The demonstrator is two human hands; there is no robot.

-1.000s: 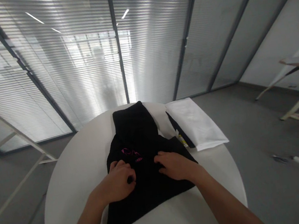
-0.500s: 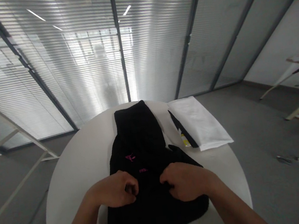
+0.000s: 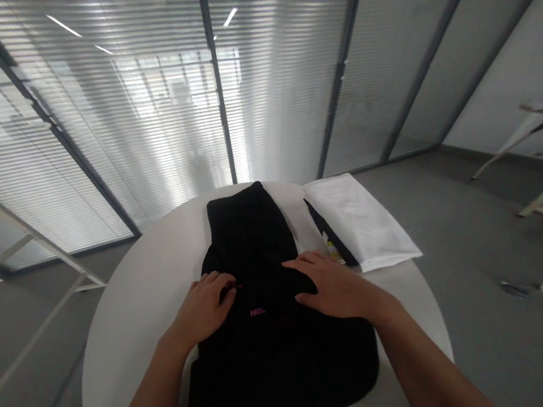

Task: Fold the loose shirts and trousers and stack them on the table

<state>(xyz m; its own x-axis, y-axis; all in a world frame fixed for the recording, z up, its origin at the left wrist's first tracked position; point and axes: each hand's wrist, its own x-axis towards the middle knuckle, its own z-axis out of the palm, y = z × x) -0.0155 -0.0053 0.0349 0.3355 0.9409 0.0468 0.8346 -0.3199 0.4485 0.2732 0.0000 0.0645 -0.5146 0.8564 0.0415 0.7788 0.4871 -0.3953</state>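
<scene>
Hands (image 3: pixel 206 310) (image 3: pixel 340 288) shifted forward, fingers (image 3: pixel 304 261) loosely spread, black garment (image 3: pixel 278 357) lying beneath and between them

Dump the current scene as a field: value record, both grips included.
Left grip: bare hand on the black cloth, fingers curled; pinch or not, unclear
Right grip: bare hand on the cloth's right part, thumb and fingers apart
Print: pink lettering between the hands, seemingly "PASS"
Support: round white table
Neighbor: white package right of the cloth, something black with yellow along its left edge
Background: glass partition with blinds
</scene>
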